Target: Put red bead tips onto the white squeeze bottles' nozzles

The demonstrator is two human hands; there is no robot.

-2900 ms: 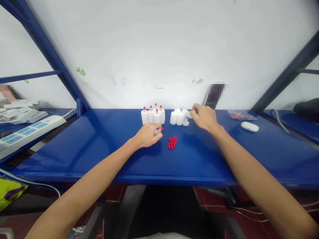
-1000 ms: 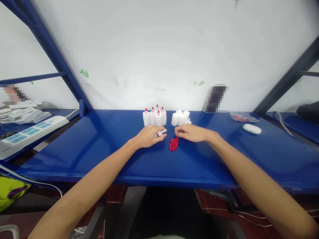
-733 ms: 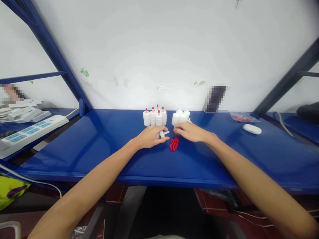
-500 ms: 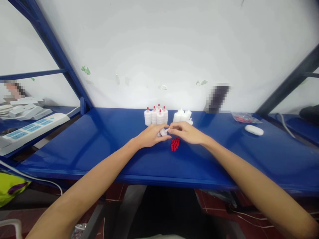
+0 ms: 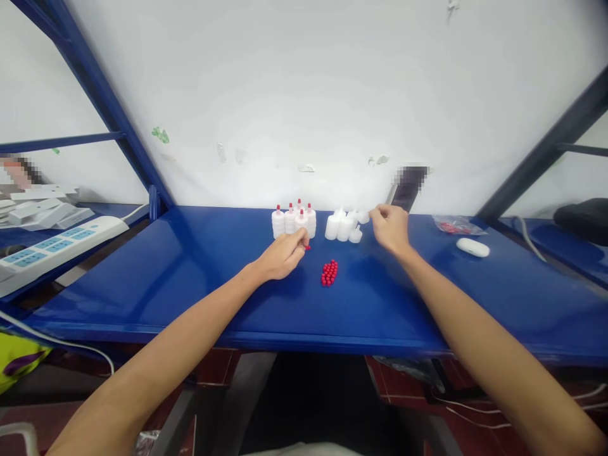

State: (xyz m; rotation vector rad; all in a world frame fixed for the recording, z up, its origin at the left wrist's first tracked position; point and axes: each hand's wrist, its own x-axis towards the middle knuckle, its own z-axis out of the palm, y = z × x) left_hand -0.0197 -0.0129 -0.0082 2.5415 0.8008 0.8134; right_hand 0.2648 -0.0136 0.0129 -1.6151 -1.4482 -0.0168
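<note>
My left hand (image 5: 284,253) is closed round a small white bottle whose red cap (image 5: 308,247) pokes out past the fingers. It rests on the blue table (image 5: 190,278) just in front of several capped white bottles (image 5: 293,220). My right hand (image 5: 390,227) hovers further back, fingers curled, beside a cluster of uncapped white bottles (image 5: 342,226); whether the fingers hold anything is unclear. A small pile of red caps (image 5: 329,272) lies between the two hands.
A white oval case (image 5: 469,246) and a clear bag of red caps (image 5: 453,223) lie at the right. A dark blurred object (image 5: 407,183) leans on the wall. A white power strip (image 5: 52,244) sits on the left shelf. Blue frame struts rise on both sides.
My right hand left the bottle in my left hand and moved back and right to the uncapped bottles. The bottle in my left hand now shows a red cap.
</note>
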